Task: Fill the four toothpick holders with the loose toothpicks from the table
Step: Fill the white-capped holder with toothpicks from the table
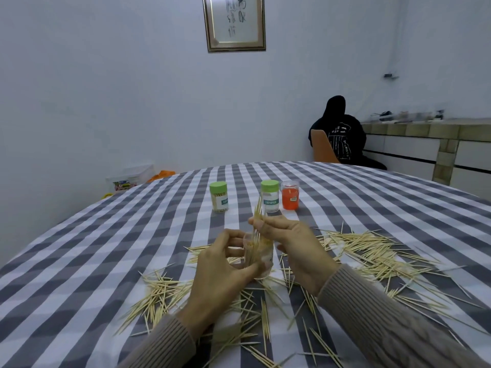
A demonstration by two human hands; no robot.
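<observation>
Pinching toothpicks (257, 216) above left hand's (220, 272) clear holder (261, 257).

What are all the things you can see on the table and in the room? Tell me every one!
Clear holder: one, see-through, partly filled, held above the table's near middle.
Bunch of toothpicks: one, pale wood, pinched over the clear holder's mouth.
Green-lidded holders: two, clear with green lids, far middle of the table.
Orange holder: one, orange with a clear lid, right of the green-lidded ones.
Loose toothpicks: many, pale wood, scattered over the near table.
Tablecloth: one, grey and white checks.
Framed picture: one, on the back wall.
Seated person: one, in black, far right, on an orange chair.
Left hand: grips the clear holder.
Right hand: pinches the bunch.
</observation>
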